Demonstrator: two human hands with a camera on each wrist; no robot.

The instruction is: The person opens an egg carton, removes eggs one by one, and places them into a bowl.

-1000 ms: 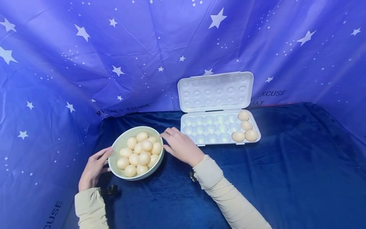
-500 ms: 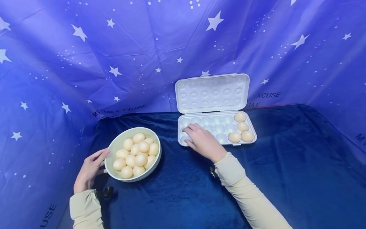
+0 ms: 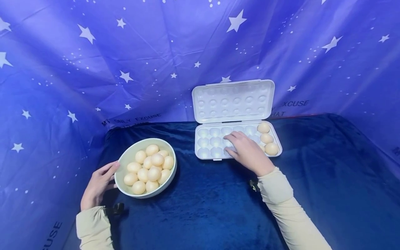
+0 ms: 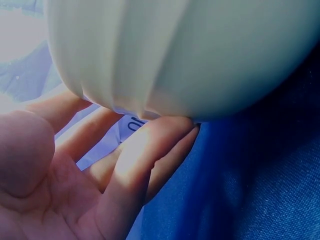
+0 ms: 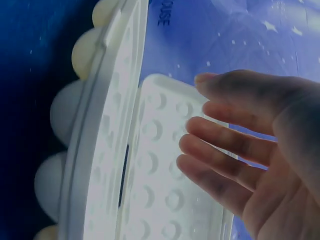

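Note:
On the left, a pale green bowl holds a heap of beige eggs. My left hand grips its left side, thumb at the rim; in the left wrist view its fingers touch the bowl's lower wall. A white egg carton lies with its lid raised at the back. Over the carton's middle cups is my right hand, fingers loosely bent, and no egg shows in it in the right wrist view. Several eggs sit at the carton's right end, one partly hidden behind that hand.
Dark blue cloth covers the table. Behind and at the sides hangs a purple-blue curtain with white stars. The upright lid stands close before it.
My right hand has moved right, from the bowl's rim across the carton's left end to its middle. The left hand stays at the bowl. The view has shifted slightly.

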